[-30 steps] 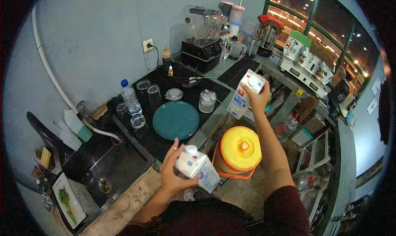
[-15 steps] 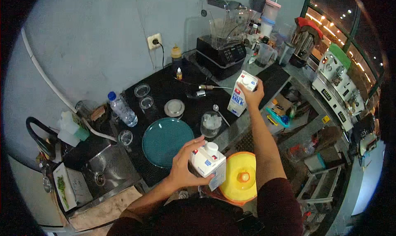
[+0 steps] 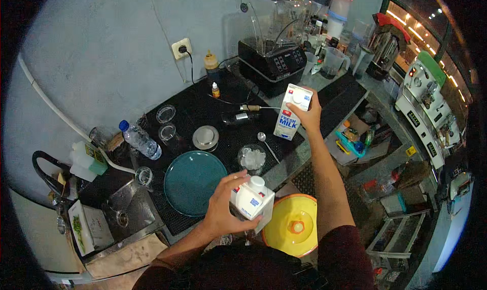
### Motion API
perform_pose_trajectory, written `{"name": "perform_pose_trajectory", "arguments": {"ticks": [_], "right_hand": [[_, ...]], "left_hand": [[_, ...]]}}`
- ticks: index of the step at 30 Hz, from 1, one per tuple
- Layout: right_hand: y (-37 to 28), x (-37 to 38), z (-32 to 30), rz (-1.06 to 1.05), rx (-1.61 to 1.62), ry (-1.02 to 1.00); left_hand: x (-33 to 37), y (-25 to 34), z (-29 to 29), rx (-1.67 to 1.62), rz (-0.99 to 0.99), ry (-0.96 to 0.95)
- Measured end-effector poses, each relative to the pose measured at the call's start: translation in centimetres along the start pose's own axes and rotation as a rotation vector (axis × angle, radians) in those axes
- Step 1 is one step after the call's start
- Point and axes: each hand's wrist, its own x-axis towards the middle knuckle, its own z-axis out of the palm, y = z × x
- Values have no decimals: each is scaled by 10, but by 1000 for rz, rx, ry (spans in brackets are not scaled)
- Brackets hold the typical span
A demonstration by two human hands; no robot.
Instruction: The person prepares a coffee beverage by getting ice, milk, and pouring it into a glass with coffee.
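right carton [image 3: 287, 121]: upright at the bench [image 3: 289, 163], though whether it rests there i cannot tell. left carton [image 3: 252, 205]: held up just off the bench's near edge, over the yellow lid [image 3: 297, 226]. both look capped; neither is let go. right hand [image 3: 310, 115]: arm stretched forward, gripping near the top. left hand [image 3: 222, 207]: elbow bent, thumb and fingers spread wide around its carton.

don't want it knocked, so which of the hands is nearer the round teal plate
Left. The left hand is by the teal plate, at its lower right in view; the right hand is farther off, up and to the right.
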Motion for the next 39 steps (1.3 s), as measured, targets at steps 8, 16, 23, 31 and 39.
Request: {"name": "perform_pose_trajectory", "arguments": {"ticks": [8,16,23,31,39], "right_hand": [[-123,-154,-18,-33,80,63],[-165,-245,8,-408,-749,132],[-188,-228,-45,187,141,-452],[-201,-244,-41,397,311,-567],[-193,-239,-40,50,-144,-372]], "left_hand": [[5,9,-3,-20,12,157],[3,46,31,-372,79,249],[41,58,-35,-258,205,-196],[32,23,-26,-150,488,-261],[30,-14,-30,-17,74,-219]]}}
